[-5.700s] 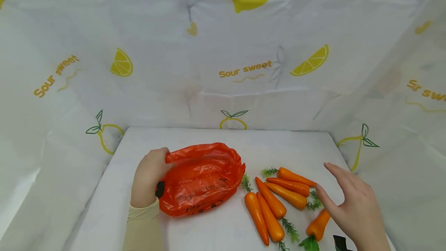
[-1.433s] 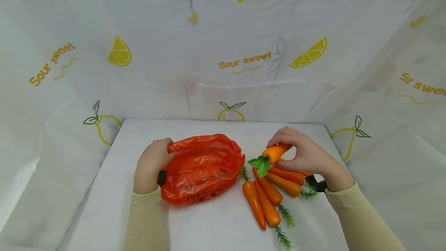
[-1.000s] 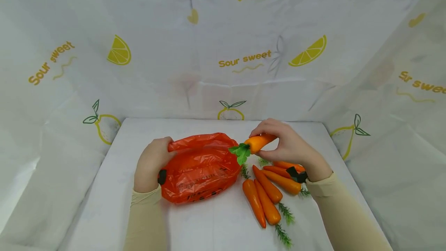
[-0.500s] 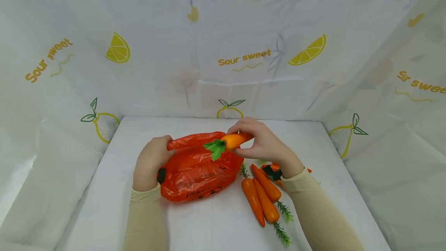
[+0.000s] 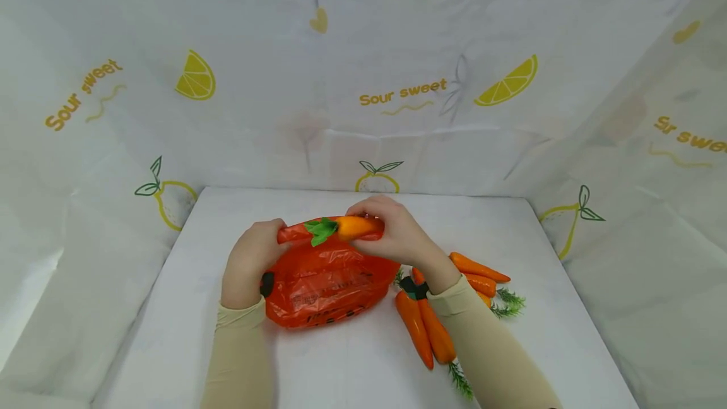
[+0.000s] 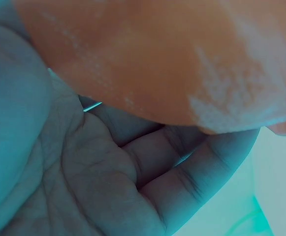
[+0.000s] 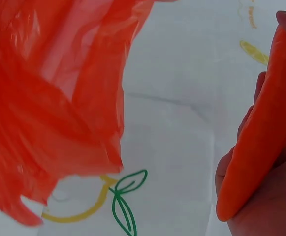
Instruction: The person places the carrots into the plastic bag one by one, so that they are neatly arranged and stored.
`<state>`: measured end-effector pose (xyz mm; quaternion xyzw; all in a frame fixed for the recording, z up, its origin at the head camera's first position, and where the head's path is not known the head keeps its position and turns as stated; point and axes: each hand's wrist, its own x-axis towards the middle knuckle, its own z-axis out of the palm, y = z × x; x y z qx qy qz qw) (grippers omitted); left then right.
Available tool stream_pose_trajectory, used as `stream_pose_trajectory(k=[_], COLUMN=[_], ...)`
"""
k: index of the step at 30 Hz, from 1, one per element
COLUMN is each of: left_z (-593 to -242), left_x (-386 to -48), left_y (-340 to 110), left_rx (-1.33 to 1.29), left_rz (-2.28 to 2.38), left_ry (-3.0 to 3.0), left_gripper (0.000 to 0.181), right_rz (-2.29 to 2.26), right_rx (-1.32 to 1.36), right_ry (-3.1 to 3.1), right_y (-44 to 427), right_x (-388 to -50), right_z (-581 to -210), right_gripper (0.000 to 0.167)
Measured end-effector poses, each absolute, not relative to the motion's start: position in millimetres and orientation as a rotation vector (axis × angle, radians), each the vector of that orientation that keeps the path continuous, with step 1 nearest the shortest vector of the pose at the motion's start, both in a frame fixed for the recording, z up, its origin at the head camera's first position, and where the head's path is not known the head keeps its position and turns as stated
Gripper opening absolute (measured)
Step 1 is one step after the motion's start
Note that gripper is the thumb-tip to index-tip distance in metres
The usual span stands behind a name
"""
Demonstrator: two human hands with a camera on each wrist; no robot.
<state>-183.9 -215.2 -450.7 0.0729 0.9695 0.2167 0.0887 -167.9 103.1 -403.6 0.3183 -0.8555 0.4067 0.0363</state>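
Note:
My left hand (image 5: pixel 245 267) grips the left rim of a red plastic bag (image 5: pixel 335 286), whose mouth gapes upward on the white table. In the left wrist view, bag film (image 6: pixel 147 59) covers the upper part and hides the thumb and fingertips. Between thumb and fingers, my right hand (image 5: pixel 400 235) holds an orange carrot (image 5: pixel 356 228) with broad green leaves. It lies nearly level over the bag's mouth, leaves pointing left. The right wrist view has that carrot (image 7: pixel 261 128) at the right edge, with bag film (image 7: pixel 59 98) to its left, apart from it.
Carrots with feathery tops lie right of the bag: a near group (image 5: pixel 413 330) and a far group (image 5: pixel 479 267), both partly covered by the right forearm (image 5: pixel 488 339). A lemon-print sheet (image 5: pixel 272 81) walls the table (image 5: pixel 307 371) at the back and sides.
My right hand has picked up the leafy carrot from the table's right front and carried it left over the bag. My left hand keeps its hold on the bag, which has barely moved.

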Motion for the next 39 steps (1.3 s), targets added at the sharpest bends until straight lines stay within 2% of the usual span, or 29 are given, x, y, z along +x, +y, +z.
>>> stream_pose_trajectory(k=[16,22,39], left_z=[-452,-451,-446], left_x=[-185,-184,-182], left_y=[-220,-218,-215], left_rx=[0.193,0.205,0.189], left_rz=[0.658,0.659,0.661], left_ry=[2.873,2.885,2.826], left_gripper=[0.034,0.028,0.03], right_rz=[1.358,1.382,1.29], right_rx=[1.057,1.062,0.988], right_ry=[-2.67,-2.703,-2.859], right_y=[62,56,51], right_x=[-167,-166,-164], right_z=[-432,-442,-470], right_gripper=[0.039,0.035,0.035])
